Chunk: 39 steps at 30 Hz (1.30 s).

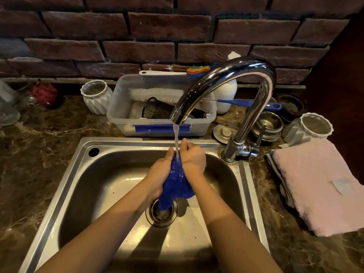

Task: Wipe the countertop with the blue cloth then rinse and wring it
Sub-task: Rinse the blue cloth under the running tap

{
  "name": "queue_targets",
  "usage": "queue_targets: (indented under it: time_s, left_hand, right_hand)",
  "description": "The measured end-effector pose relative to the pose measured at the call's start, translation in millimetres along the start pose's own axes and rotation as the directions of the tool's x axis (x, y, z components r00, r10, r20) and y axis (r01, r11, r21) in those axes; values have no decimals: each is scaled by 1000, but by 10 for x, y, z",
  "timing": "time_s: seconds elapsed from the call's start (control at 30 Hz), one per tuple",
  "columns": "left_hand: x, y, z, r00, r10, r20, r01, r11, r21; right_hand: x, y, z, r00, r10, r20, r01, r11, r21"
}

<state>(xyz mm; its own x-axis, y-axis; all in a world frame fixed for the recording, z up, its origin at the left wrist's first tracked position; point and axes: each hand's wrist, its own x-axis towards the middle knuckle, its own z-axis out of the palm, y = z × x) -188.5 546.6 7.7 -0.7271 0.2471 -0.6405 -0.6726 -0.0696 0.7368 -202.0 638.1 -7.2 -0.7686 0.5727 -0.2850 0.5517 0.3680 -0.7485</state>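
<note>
Rinsing the cloth under the tap

Left hand (160, 172) and right hand (194, 159) both grip the bunched blue cloth (176, 184) at frame centre, under the faucet (226, 79) stream over the sink (244, 174); wringing likely comes next, needing a twist.

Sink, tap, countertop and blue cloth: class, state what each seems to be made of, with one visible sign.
Sink: probably stainless steel; brushed grey sheen, soft reflections.
Tap: chromed metal; mirror-bright highlights.
Countertop: looks like polished brown stone with pale veins; could be imitation.
Blue cloth: soft textile, weave unclear; it bunches and hangs limp under the water.
</note>
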Motion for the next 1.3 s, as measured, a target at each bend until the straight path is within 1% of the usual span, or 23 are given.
queue_targets:
  time_s: [0.07, 0.13, 0.2, 0.23, 0.3, 0.33, 0.37, 0.4, 0.47, 0.57, 0.67, 0.73, 0.8, 0.83, 0.87, 0.9, 0.93, 0.97, 1.03, 1.1, 1.17, 1.27, 1.3]
  left_hand:
    - [5, 22, -89, 993, -39, 112, 40, 999, -10]
    - [39, 72, -234, 970, -75, 230, 92, 994, -63]
    - [89, 106, -377, 954, -77, 290, 106, 991, -85]
    - [110, 120, -422, 951, -68, 300, 95, 992, -78]
    - [132, 154, -465, 954, -29, 297, 39, 999, -27]
    - [130, 171, -471, 960, -8, 278, -1, 999, 32]
    - [122, 180, -471, 969, 6, 249, -36, 993, 116]
    - [130, 180, -483, 977, 25, 210, -73, 972, 224]
    - [161, 157, -519, 988, 86, 127, -133, 890, 435]
    - [197, 111, -548, 978, 203, 56, -194, 767, 612]
    - [233, 112, -559, 960, 262, 99, -255, 672, 695]
    - [250, 120, -572, 943, 286, 169, -308, 561, 768]
    - [250, 111, -603, 923, 314, 222, -345, 421, 839]
    - [255, 99, -634, 913, 338, 230, -354, 373, 858]
    - [263, 81, -675, 907, 358, 222, -353, 359, 864]
    - [268, 63, -719, 903, 375, 208, -353, 373, 858]
    - [259, 48, -757, 902, 382, 200, -354, 394, 848]
    - [253, 33, -791, 895, 393, 210, -373, 404, 835]
    - [236, 6, -817, 870, 418, 262, -434, 399, 808]
    - [196, 2, -799, 857, 440, 267, -471, 462, 751]
    - [162, 28, -751, 873, 430, 231, -466, 592, 657]
    - [153, 57, -637, 903, 408, 137, -421, 774, 473]
    - [170, 58, -578, 918, 386, 90, -387, 827, 407]
  right_hand:
    - [60, 104, 0, 997, -28, 76, 26, 999, 24]
    - [106, 169, -79, 982, 17, 186, -44, 988, 145]
    - [117, 293, -188, 935, 42, 351, -149, 948, 282]
    - [110, 371, -253, 897, -17, 441, -128, 946, 297]
    - [59, 515, -374, 757, -176, 629, 78, 981, 180]
    - [35, 554, -424, 697, -210, 686, 183, 976, 113]
    - [21, 584, -462, 676, -223, 703, 238, 968, 78]
    - [17, 602, -500, 690, -231, 686, 239, 967, 85]
    - [24, 621, -600, 747, -255, 614, 167, 966, 198]
    - [7, 619, -672, 796, -261, 547, 95, 945, 313]
    - [-22, 546, -659, 823, -247, 512, 23, 914, 404]
    - [-23, 478, -650, 823, -222, 522, -54, 886, 461]
    - [-36, 376, -658, 837, -199, 510, -31, 913, 407]
    - [-33, 325, -658, 853, -193, 484, 37, 949, 314]
    - [-25, 284, -652, 869, -205, 450, 139, 975, 175]
    - [-14, 260, -635, 877, -234, 420, 254, 967, 7]
    - [-6, 249, -611, 881, -267, 391, 347, 926, -148]
    - [-1, 256, -588, 885, -292, 364, 395, 883, -252]
    - [-9, 283, -565, 884, -356, 302, 446, 836, -321]
    - [-28, 305, -556, 867, -446, 223, 497, 810, -313]
    - [-77, 268, -567, 852, -501, 154, 524, 826, -208]
    - [-146, 131, -553, 893, -439, 101, 434, 899, 64]
    - [-157, 83, -522, 910, -404, 94, 392, 911, 124]
